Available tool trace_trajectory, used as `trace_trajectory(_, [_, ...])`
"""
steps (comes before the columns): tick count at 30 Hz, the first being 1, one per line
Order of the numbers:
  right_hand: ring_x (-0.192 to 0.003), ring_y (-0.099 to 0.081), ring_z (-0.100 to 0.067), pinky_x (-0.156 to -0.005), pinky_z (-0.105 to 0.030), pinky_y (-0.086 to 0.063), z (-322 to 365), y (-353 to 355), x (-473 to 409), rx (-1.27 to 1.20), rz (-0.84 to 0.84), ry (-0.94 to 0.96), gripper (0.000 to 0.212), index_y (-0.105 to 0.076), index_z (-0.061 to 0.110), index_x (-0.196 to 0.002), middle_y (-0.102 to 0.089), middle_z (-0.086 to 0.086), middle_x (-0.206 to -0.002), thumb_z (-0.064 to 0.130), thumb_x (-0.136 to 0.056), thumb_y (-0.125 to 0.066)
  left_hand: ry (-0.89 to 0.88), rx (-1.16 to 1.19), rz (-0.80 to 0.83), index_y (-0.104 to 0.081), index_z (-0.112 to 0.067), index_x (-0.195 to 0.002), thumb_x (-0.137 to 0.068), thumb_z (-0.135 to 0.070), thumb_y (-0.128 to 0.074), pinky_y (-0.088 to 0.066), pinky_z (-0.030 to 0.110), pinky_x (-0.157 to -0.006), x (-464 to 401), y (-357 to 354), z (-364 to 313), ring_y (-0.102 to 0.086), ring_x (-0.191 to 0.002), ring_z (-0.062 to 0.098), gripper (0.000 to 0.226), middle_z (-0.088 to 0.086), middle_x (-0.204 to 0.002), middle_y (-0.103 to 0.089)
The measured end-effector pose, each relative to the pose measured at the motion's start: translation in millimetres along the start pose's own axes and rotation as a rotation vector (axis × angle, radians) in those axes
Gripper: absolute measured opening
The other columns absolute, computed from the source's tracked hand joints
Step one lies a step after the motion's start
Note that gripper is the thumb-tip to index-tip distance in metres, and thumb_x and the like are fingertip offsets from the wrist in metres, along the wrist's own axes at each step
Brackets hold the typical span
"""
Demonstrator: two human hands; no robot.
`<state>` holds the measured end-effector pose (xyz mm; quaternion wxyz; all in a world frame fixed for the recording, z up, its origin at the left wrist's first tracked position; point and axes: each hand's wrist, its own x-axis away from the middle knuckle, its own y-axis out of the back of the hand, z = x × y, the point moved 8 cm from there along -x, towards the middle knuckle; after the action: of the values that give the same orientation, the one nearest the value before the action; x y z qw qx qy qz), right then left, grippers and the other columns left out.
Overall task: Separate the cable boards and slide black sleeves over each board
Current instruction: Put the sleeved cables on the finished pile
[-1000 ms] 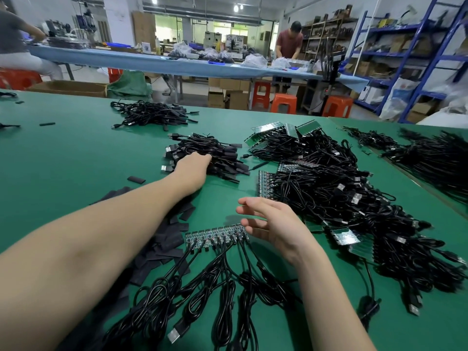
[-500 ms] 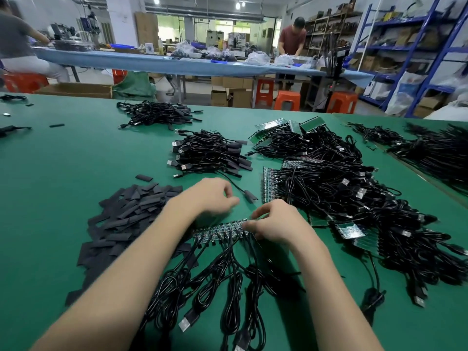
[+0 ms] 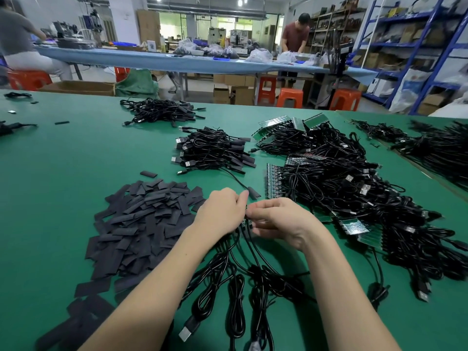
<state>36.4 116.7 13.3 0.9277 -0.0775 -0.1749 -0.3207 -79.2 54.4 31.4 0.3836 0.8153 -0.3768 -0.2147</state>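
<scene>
Head view: green table (image 3: 63,173), then the tangled cable heap (image 3: 354,198) right of the grip, loose black sleeves (image 3: 147,219) piled to its left. Left hand (image 3: 220,211) and right hand (image 3: 281,221) pinch the cable boards (image 3: 245,222) between them, mostly hidden. Snapping unevenly could crack a board or tear a solder joint.

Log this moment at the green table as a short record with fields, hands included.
surface: green table mat
left hand: grip closed on the strip of small green cable boards, mostly hidden between both hands
right hand: pinching the same strip from the other side
cables: black cables with USB plugs trail from the strip toward the camera
sleeves: pile of flat black sleeves, left of the hands
finished: sleeved cables heap, beyond the hands
waiting: unseparated boards pile, right
</scene>
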Motion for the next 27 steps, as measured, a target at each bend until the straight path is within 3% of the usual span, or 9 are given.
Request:
trace_trajectory(6, [-0.054,-0.063,-0.006,-0.059,-0.021,-0.058,3,-2,1,-0.07,0.102,0.002,0.014,-0.077,0.005,-0.086,-0.066,0.0,-0.062,0.011,-0.073,-0.082,-0.034,0.173,-0.175,-0.028,-0.016,-0.04,-0.104,-0.041,-0.049,-0.025,0.032,-0.045,4,15,-5,-0.031,-0.04,0.022,0.071,-0.005,-0.036,-0.026])
trace_trajectory(10, [-0.059,-0.065,-0.007,-0.058,-0.019,-0.057,0,-5,2,-0.163,0.149,-0.019,0.014,-0.08,0.008,-0.074,-0.068,-0.002,-0.069,0.012,-0.061,-0.082,-0.073,0.197,-0.205,-0.026,-0.015,-0.043,-0.105,-0.037,-0.048,-0.026,0.035,-0.047,11,19,-11,-0.03,-0.041,0.02,0.07,-0.001,-0.039,-0.026])
trace_trajectory(12, [-0.059,-0.065,-0.007,-0.056,-0.019,-0.056,-2,-6,3,-0.233,0.158,-0.036,0.009,-0.079,0.009,-0.072,-0.067,-0.002,-0.07,0.01,-0.063,-0.08,-0.079,0.223,-0.215,-0.025,-0.016,-0.044,-0.106,-0.036,-0.046,-0.022,0.028,-0.043,13,21,-13,-0.026,-0.039,0.016,0.068,-0.003,-0.039,-0.024])
trace_trajectory(16, [-0.061,-0.064,-0.009,-0.055,-0.018,-0.056,0,-10,7,-0.376,0.164,-0.034,0.024,-0.075,0.008,-0.088,-0.067,-0.003,-0.073,0.01,-0.064,-0.08,-0.038,0.371,-0.209,-0.023,-0.019,-0.046,-0.106,-0.037,-0.045,-0.026,0.023,-0.042,9,20,-11,-0.028,-0.035,0.013,0.067,-0.007,-0.033,-0.02])
trace_trajectory(19, [-0.062,-0.067,-0.009,-0.051,-0.016,-0.055,10,-2,12,-0.426,0.154,0.02,0.013,-0.076,0.009,-0.081,-0.071,-0.003,-0.071,0.011,-0.069,-0.079,-0.053,0.323,-0.121,-0.045,-0.02,-0.047,-0.107,-0.041,-0.043,-0.033,0.014,-0.049,11,16,-12,-0.044,-0.045,0.003,0.063,-0.013,-0.043,-0.047])
trace_trajectory(22, [-0.062,-0.068,-0.01,-0.05,-0.015,-0.054,22,16,17,-0.464,0.109,0.087,0.002,-0.078,0.014,-0.069,-0.072,-0.003,-0.071,0.013,-0.068,-0.08,-0.134,0.297,-0.114,-0.068,-0.02,-0.08,-0.107,-0.037,-0.044,-0.044,0.023,-0.071,19,16,-21,-0.063,-0.076,0.01,0.04,-0.006,-0.082,-0.072])
trace_trajectory(24, [-0.06,-0.067,-0.009,-0.052,-0.017,-0.054,28,27,17,-0.437,0.02,0.134,0.002,-0.078,0.016,-0.071,-0.071,-0.001,-0.071,0.014,-0.069,-0.079,-0.16,0.463,-0.111,-0.07,-0.017,-0.089,-0.105,-0.038,-0.048,-0.048,0.026,-0.074,21,18,-29,-0.065,-0.079,0.013,0.034,-0.003,-0.086,-0.073])
trace_trajectory(27, [-0.054,-0.064,-0.006,-0.057,-0.018,-0.055,36,36,13,-0.321,-0.112,0.219,0.008,-0.072,0.012,-0.089,-0.07,0.002,-0.067,0.011,-0.082,-0.076,-0.081,0.942,0.128,-0.067,-0.011,-0.098,-0.1,-0.027,-0.062,-0.057,0.023,-0.072,25,-2,-40,-0.07,-0.075,0.01,0.016,0.001,-0.087,-0.074])
